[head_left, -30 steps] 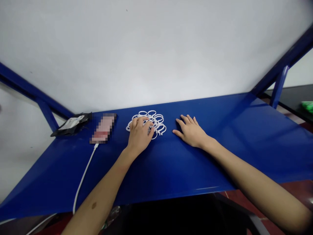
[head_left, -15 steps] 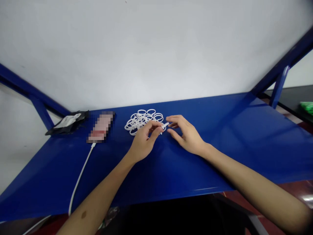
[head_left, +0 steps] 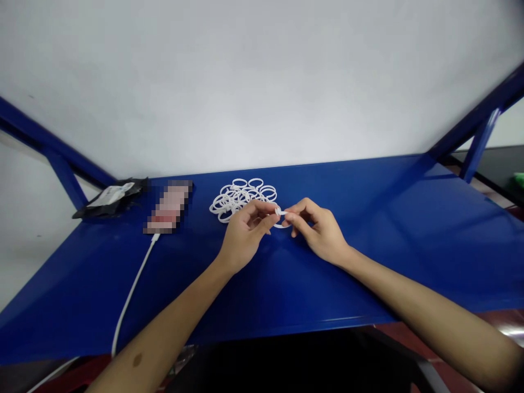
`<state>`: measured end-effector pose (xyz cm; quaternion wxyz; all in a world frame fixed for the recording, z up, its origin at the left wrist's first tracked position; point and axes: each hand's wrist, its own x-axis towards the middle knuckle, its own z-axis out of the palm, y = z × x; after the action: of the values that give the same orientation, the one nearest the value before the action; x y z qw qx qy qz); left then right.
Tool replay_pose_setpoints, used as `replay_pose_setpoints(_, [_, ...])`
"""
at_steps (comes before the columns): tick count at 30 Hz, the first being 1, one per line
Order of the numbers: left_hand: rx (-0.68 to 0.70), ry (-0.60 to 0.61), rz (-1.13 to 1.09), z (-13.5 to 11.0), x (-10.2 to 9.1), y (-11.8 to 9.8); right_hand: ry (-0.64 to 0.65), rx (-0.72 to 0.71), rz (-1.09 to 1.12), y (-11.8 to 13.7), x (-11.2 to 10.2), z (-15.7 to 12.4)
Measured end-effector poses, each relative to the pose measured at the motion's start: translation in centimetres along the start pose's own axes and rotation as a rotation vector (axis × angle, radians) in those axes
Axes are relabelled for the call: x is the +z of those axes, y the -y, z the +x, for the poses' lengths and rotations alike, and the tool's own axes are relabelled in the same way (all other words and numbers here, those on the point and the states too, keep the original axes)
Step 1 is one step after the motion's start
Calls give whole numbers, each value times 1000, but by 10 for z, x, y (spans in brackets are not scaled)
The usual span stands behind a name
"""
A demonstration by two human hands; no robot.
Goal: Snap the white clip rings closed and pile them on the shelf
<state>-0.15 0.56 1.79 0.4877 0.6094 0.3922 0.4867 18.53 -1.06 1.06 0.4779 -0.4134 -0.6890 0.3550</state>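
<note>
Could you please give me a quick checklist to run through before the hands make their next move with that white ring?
1. Grip: left hand and right hand both pinch the white ring: ok.
2. Held ring separate from the ring pile: ok.
3. Ring's clasp open or closed: cannot tell.
4. The cable and phone lie apart from the left forearm: ok.

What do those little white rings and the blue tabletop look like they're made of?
White rings, like the held ring: probably plastic; thin, evenly white, matte, no metallic glint. Blue tabletop: likely painted sheet metal; smooth, semi-gloss, with soft reflections and a thin front edge.
</note>
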Motion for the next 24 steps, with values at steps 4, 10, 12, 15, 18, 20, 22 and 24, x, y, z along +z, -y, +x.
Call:
replay_pose_setpoints(4, [38,-55,77,-2,0,6,35,12,10,1,-2,1])
replay_pose_setpoints(10, [134,-54,174,-6,2,17,92,-65,-85,0,-8,2])
replay_pose_setpoints(12, [168,-48,202,-6,2,17,101,-93,-111,-1,-8,3])
replay_pose_setpoints(15, [211,-8,322,-2,-3,12,98,-99,-152,-3,-8,5])
replay_pose_setpoints(18, [280,42,526,6,-12,6,97,-171,-298,-10,-13,10])
replay_pose_setpoints(20, [385,18,689,13,-20,6,73,-214,-435,-18,-21,15])
replay_pose_setpoints(22, [499,-26,848,18,-28,10,13,-162,-578,-27,-33,22])
replay_pose_setpoints(24, [558,-14,976,20,-34,15,-51,-30,-745,-34,-47,27])
